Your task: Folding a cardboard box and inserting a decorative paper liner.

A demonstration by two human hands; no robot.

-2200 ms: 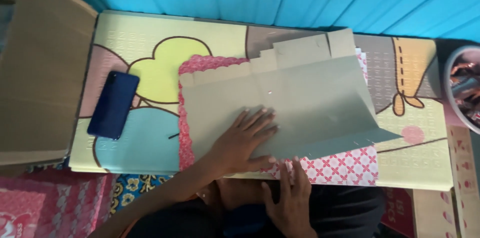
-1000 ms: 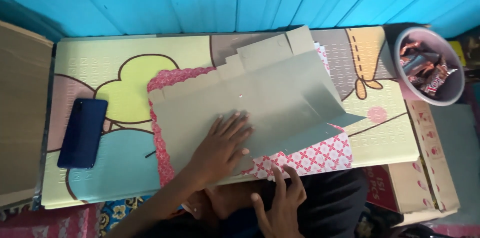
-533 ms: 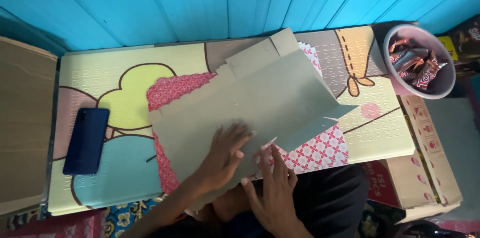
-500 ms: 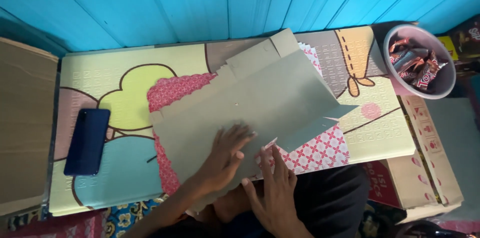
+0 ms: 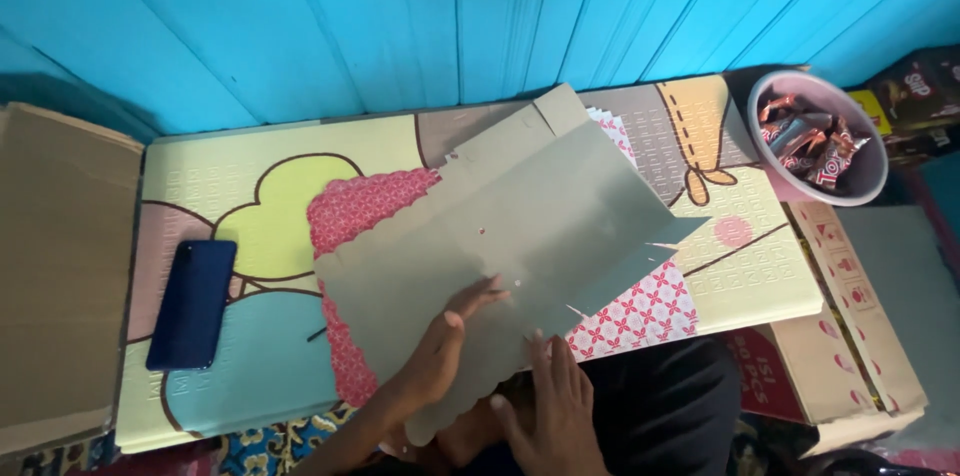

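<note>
Pressing flat on a grey-green cardboard sheet (image 5: 500,246), left hand (image 5: 445,356) spread wide, palm down, fingers toward the far wall. Right hand (image 5: 555,406) open too, fingertips touching the sheet's near edge, gripping nothing. Sheet lying on the counter (image 5: 250,186), covered in a cartoon-print mat, long axis running from near-left up to far-right, scalloped short edge at the left, flapped corner pointing toward the blue plank wall (image 5: 450,16). Beneath it, red patterned sheets (image 5: 365,206) poking out at left and near-right. Near edge overhanging the counter toward the lap. Open mat to the left as far as a dark blue phone (image 5: 192,302); plain brown cardboard (image 5: 60,266) beyond. Right of the counter, well apart, a pink bowl (image 5: 818,136) of wrapped sweets.
</note>
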